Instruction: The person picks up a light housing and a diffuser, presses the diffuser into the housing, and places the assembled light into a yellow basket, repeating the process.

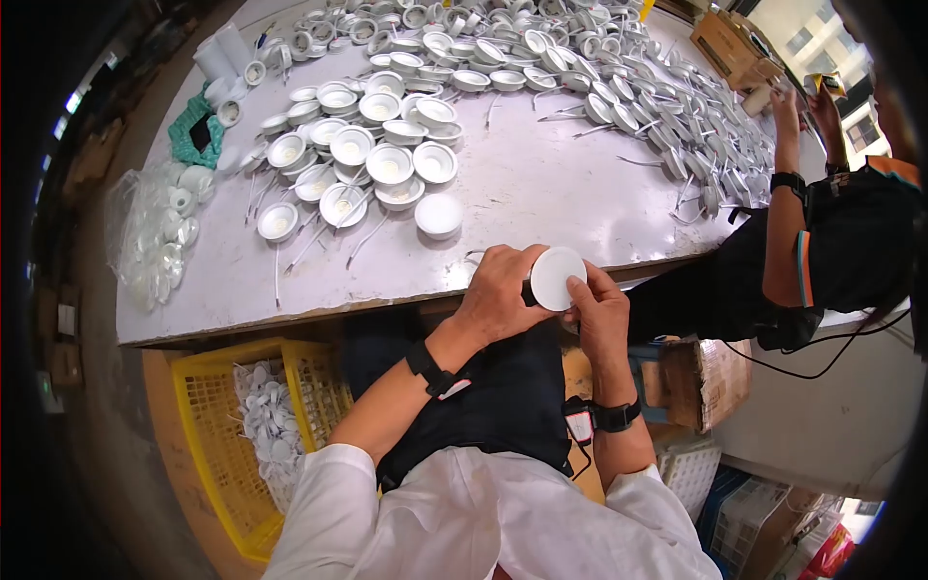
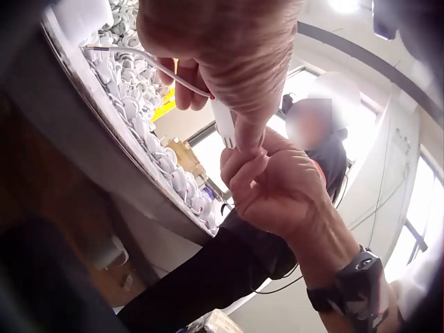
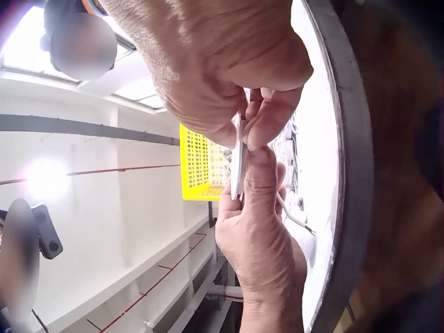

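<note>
**Left hand (image 1: 493, 295) and right hand (image 1: 604, 314) hold a flat, round white disc (image 1: 553, 274)**

Both hands have their fingers bent around the disc, one hand on each side. The right thumb lies on its smooth face. The disc is up in the air, by the near edge of the big, pale, flat-topped desk (image 1: 541, 193).

A person in dark clothes (image 1: 851, 242) is at the right side. Below the desk, on the left, is a yellow plastic basket with holes (image 1: 208, 435), with small white bits (image 1: 274, 425) in it. A clear plastic bag (image 1: 155, 227) lies at the desk's left end, just beside a green cloth bag (image 1: 198, 135).

Lots of round white cup-shaped pieces (image 1: 390, 164) lie in heaps on the desk. One smooth white round piece (image 1: 439, 215) sits nearest the hands. In the left wrist view, a thin white cord (image 2: 149, 59) sticks out by the left hand.
</note>
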